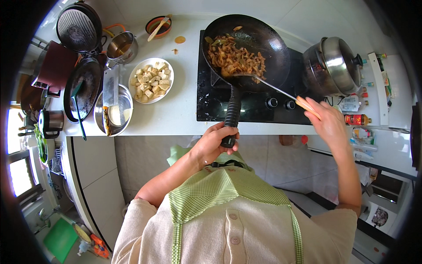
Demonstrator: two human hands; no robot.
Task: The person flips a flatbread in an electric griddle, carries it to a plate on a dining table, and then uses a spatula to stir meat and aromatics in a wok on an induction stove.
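My left hand (217, 140) is wrapped around the ribbed black handle (232, 109) of a dark wok (273, 59). The wok sits tilted over a black glass cooktop (214, 110). Browned, chopped food (235, 54) with a few leaves fills the wok's left side. In my right hand (329, 123) is the wooden grip of a metal spatula (278, 89). The spatula's head rests at the lower edge of the food, partly hidden by it. A white plate (171, 85) of pale cubes, perhaps tofu (151, 81), stands on the counter to the left.
Left of the plate, a cleaver (111, 85) lies across a steel bowl (130, 120). Behind them are a steel pot (130, 49), a black frying pan (67, 99) and a small bowl (169, 24) with a brush. A lidded steel pot (339, 66) and several bottles (357, 119) flank the right.
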